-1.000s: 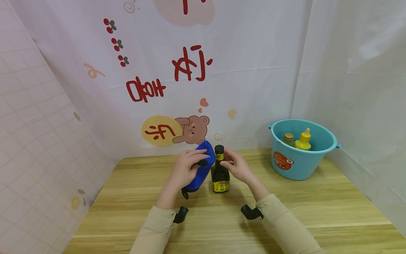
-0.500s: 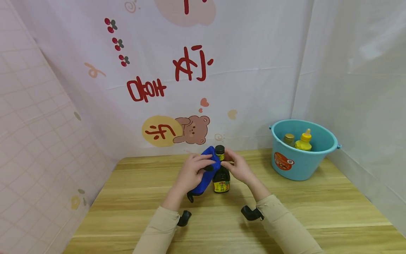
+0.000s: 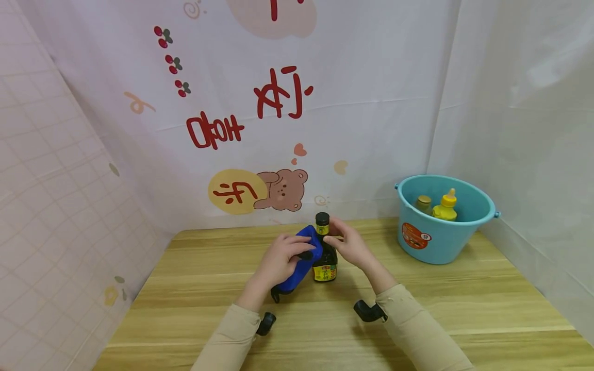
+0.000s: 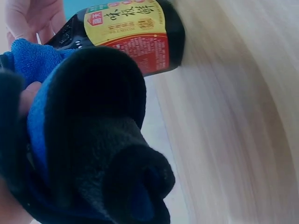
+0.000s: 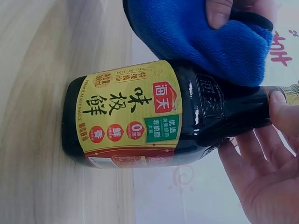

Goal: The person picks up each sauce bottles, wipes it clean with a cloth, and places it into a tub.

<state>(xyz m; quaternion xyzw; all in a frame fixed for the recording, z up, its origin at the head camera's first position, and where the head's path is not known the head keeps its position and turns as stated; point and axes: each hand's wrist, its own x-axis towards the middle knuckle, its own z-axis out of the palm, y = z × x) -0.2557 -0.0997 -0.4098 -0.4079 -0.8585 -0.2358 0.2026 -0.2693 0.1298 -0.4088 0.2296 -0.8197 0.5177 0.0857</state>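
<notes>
A dark soy sauce bottle (image 3: 325, 272) with a black cap and yellow label stands upright on the table in the head view. My right hand (image 3: 350, 247) holds it round the neck, thumb in front and fingers behind. From the left, my left hand (image 3: 280, 260) grips a folded blue cloth (image 3: 295, 275) with black edging. The cloth (image 5: 238, 51) lies against the bottle's shoulder and neck in the right wrist view. Black folds of the cloth (image 4: 100, 154) hide part of the bottle (image 4: 126, 28) in the left wrist view.
A light blue bucket (image 3: 433, 242) stands at the back right of the wooden table (image 3: 445, 314). Inside it are a yellow squeeze bottle (image 3: 445, 208) and a gold-capped jar (image 3: 423, 203). A printed white curtain (image 3: 371, 129) hangs behind the table.
My left hand has brought the blue cloth rightward against the bottle, then slightly lower. The bottle and my right hand have stayed nearly where they were.
</notes>
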